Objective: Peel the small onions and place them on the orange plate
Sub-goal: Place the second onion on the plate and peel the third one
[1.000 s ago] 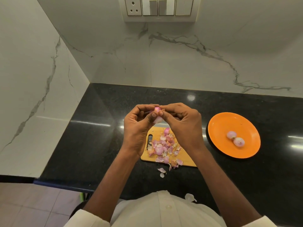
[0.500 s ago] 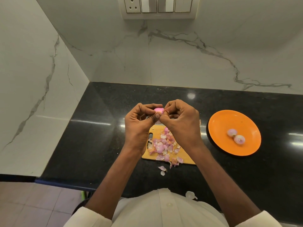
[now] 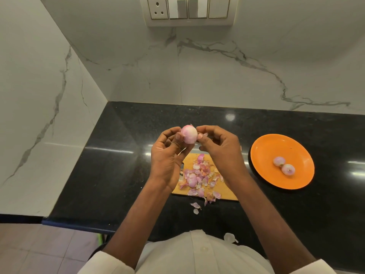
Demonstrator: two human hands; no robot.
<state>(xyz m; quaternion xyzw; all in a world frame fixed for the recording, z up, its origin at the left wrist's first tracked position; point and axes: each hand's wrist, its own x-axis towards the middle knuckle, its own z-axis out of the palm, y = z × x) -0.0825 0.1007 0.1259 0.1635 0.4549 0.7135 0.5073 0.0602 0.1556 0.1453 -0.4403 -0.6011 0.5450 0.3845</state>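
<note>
Left hand (image 3: 167, 155): fingertips grip small onion (image 3: 189, 134), now raised and exposed.
Right hand (image 3: 221, 149): apparently pinching a skin strip.
Orange plate (image 3: 262, 155): 2 peeled onions (image 3: 284, 165).
Implication: third nearly peeled.

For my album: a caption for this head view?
Left hand holds a small onion; right hand pinches its skin.

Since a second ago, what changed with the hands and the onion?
The hands parted a little: the onion, earlier hidden between the fingers, now shows in the left hand, while the right hand pinches a strip of peel beside it. Two onions on the orange plate unchanged.
</note>
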